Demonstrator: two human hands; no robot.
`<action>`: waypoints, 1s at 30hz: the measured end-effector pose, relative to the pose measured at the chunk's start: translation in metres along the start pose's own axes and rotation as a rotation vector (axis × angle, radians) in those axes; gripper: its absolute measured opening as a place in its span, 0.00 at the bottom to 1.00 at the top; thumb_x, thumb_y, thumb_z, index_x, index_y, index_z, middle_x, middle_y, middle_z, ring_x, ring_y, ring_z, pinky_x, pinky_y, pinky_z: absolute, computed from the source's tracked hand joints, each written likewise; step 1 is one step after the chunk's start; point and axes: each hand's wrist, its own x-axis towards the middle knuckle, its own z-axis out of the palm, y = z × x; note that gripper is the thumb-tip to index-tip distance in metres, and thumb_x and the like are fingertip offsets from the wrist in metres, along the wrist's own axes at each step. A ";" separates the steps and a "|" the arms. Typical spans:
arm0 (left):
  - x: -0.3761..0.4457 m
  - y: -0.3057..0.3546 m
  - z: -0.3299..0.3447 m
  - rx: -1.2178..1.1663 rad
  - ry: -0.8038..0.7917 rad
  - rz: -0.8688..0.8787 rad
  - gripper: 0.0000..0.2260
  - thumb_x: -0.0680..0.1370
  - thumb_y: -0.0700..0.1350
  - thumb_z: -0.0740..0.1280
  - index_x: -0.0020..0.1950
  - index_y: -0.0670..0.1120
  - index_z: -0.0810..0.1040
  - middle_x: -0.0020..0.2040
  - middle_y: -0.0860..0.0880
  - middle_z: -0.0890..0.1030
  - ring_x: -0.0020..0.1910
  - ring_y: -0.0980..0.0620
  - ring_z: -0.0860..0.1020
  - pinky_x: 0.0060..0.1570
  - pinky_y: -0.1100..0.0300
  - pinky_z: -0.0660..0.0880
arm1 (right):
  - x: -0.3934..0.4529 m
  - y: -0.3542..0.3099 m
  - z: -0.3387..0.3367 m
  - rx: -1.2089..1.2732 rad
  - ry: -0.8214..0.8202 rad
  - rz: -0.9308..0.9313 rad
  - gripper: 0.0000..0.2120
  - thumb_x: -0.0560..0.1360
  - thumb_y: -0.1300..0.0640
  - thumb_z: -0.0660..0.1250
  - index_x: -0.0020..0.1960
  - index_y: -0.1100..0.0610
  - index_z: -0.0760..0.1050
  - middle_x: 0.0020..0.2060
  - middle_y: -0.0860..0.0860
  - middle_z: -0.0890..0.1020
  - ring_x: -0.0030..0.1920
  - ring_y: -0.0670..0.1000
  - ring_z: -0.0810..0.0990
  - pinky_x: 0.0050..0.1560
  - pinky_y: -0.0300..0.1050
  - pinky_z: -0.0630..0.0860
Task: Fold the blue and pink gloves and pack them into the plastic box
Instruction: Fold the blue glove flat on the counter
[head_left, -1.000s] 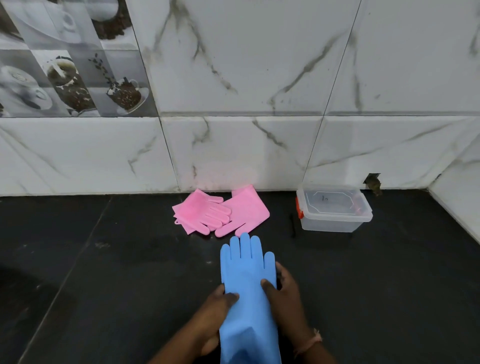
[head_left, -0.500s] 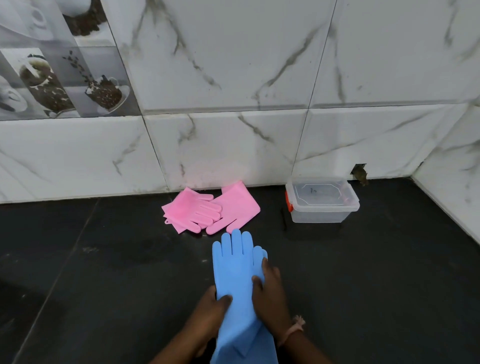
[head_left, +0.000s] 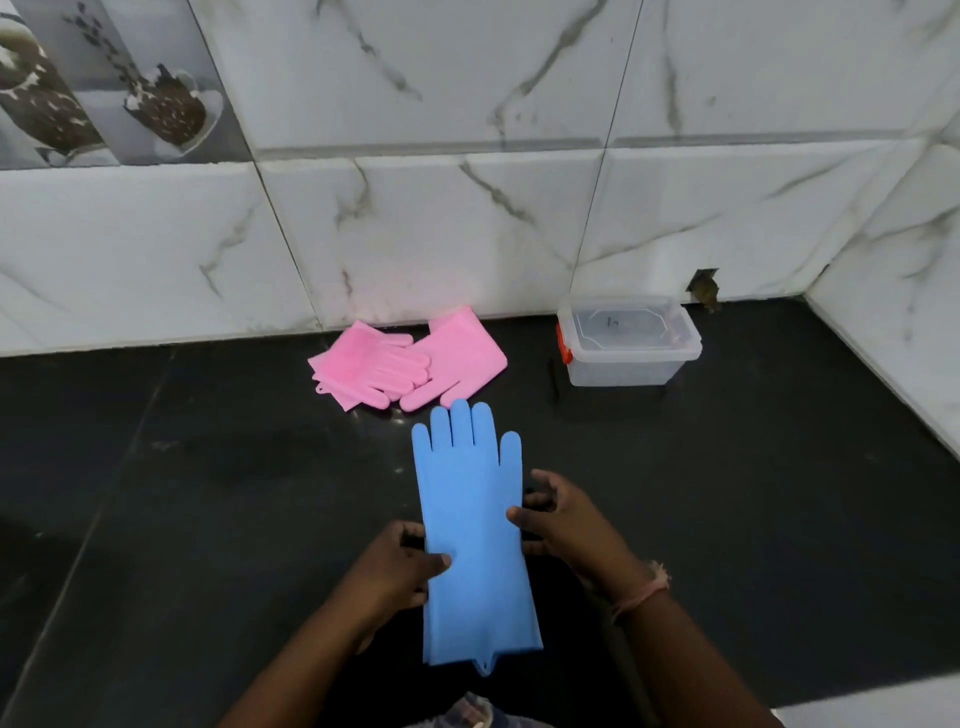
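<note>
A blue glove (head_left: 470, 525) lies flat on the black counter (head_left: 753, 493), fingers pointing away from me; a second layer shows under its cuff. My left hand (head_left: 395, 569) pinches its left edge, thumb on top. Opposite it, my right hand (head_left: 563, 525) grips the right edge, thumb tip on the glove and fingers curled beside it. Two pink gloves (head_left: 405, 364) lie overlapping near the wall, beyond the blue one. The clear plastic box (head_left: 631, 364) with a red latch stands to the right of them, its lid on.
White marble wall tiles (head_left: 467, 234) close off the back, and a side wall (head_left: 893, 338) closes the right. A small hole (head_left: 705, 288) sits in the wall behind the box. The counter's pale front edge (head_left: 883, 709) shows at the lower right.
My right hand has slid off the top of the blue glove to its right edge. The glove now lies flatter and straighter. The pink gloves and the box have not moved.
</note>
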 end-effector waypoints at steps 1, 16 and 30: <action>-0.001 -0.003 -0.001 0.018 0.002 0.017 0.16 0.77 0.41 0.75 0.62 0.46 0.76 0.57 0.44 0.85 0.54 0.47 0.86 0.47 0.53 0.83 | -0.005 0.001 -0.001 -0.056 -0.012 0.024 0.30 0.73 0.60 0.75 0.72 0.56 0.66 0.56 0.57 0.81 0.54 0.56 0.84 0.51 0.56 0.84; -0.011 -0.030 0.005 0.256 0.163 0.078 0.09 0.71 0.38 0.73 0.48 0.44 0.76 0.44 0.41 0.83 0.44 0.41 0.86 0.44 0.40 0.86 | -0.049 0.023 0.021 -0.294 0.017 0.179 0.09 0.76 0.63 0.71 0.53 0.65 0.75 0.49 0.62 0.84 0.46 0.60 0.86 0.40 0.60 0.85; -0.020 -0.034 0.006 0.521 0.244 0.205 0.10 0.69 0.42 0.80 0.40 0.47 0.79 0.36 0.50 0.85 0.34 0.50 0.85 0.44 0.47 0.85 | -0.057 0.029 0.025 -0.764 0.165 0.036 0.12 0.75 0.53 0.72 0.41 0.56 0.71 0.42 0.57 0.83 0.38 0.56 0.82 0.40 0.52 0.81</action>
